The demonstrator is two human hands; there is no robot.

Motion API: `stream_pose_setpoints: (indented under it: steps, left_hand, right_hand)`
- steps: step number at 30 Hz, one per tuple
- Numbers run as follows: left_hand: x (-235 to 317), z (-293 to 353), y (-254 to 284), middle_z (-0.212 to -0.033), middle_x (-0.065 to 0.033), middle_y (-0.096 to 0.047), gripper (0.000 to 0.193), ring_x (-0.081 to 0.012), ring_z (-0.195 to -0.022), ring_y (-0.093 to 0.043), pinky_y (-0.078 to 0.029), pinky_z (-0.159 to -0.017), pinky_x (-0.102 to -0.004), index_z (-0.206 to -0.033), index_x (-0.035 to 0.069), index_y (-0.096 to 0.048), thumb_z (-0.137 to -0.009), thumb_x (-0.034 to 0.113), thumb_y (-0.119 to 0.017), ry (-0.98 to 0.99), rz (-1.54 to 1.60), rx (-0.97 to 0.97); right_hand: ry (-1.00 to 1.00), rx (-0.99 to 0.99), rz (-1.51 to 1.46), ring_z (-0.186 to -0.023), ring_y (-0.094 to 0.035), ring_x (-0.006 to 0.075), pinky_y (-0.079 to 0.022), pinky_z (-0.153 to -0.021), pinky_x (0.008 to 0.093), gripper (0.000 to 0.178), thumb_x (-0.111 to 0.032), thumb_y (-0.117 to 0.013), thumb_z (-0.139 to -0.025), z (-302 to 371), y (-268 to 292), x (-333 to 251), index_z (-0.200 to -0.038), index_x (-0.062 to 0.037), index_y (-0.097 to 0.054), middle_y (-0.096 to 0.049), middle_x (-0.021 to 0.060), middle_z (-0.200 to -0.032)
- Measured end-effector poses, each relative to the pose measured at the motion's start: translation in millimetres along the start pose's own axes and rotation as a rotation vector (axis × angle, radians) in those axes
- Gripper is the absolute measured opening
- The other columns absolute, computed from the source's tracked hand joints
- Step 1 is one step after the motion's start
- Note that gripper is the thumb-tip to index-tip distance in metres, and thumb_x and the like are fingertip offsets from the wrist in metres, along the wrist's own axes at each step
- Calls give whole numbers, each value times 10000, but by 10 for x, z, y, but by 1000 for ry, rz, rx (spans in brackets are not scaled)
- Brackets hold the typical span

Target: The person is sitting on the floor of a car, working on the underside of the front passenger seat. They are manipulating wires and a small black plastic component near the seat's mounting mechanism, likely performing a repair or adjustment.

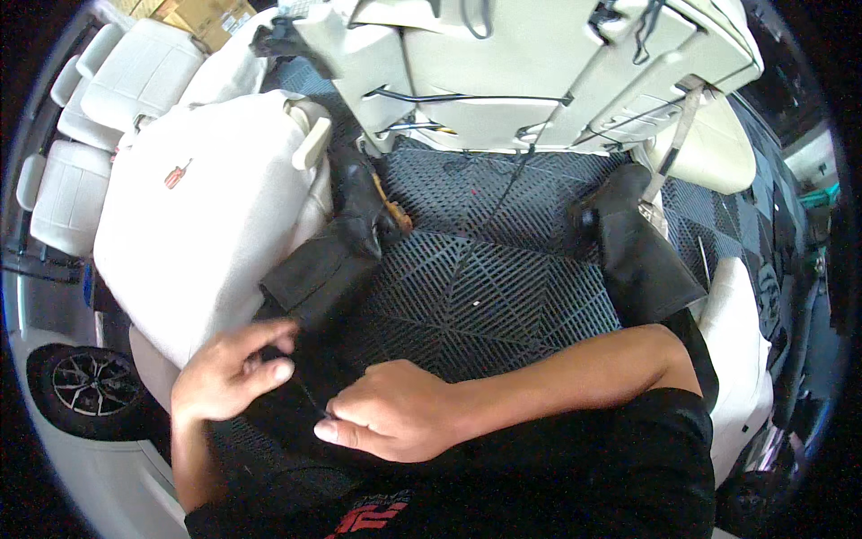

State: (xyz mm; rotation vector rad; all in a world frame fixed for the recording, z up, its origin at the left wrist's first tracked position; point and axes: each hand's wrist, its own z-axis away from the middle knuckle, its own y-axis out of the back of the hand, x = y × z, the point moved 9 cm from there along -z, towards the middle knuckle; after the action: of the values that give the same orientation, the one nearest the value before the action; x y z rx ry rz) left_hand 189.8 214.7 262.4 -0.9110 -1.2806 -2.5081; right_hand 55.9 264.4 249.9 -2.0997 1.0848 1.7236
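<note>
My right hand [395, 411] is closed in front of my black shirt, thumb pressed against the curled fingers. A thin dark strand [312, 395], like a cord or wire, comes out of that grip and runs up toward my left hand. My left hand [232, 370] is just left of it, over my dark trouser leg, its forefinger and thumb apart; the fingertips are slightly blurred. Beyond my feet stands a cream car seat part [476, 81], showing its back or underside. Dark cables [476, 97] run across it, and one hangs down to the floor.
At left is a seat in a white cover [202, 216], close to my left leg. Light grey seats [144, 72] and a cardboard box [208, 20] are behind it. A car wheel [94, 382] shows at lower left. My dark shoes rest on ribbed floor tiles [476, 296].
</note>
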Motion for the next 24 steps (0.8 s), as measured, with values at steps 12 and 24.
stream_pose_setpoints:
  steps: [12,24]
  left_hand:
    - [686,-3194,-1020,-879,-48,-668,387,-113,-672,-605,-483,-573,-244,-1015,36,-661,-952,401,-548,26,545,-78]
    - [696,-3445,-1514,-853,15,-649,189,-86,-677,-574,-471,-600,-242,-1007,66,-671,-938,237,-625,68,1107,-144]
  right_hand:
    - [-32,-115,145,-678,-624,395,-488,-608,500,389,-329,-471,-977,146,-387,308,-734,-42,-572,-621,170,-683]
    - [-173,-160,34,-697,-616,439,-485,-663,557,415,-353,-436,-985,319,-477,665,-745,-43,-570,-625,211,-705]
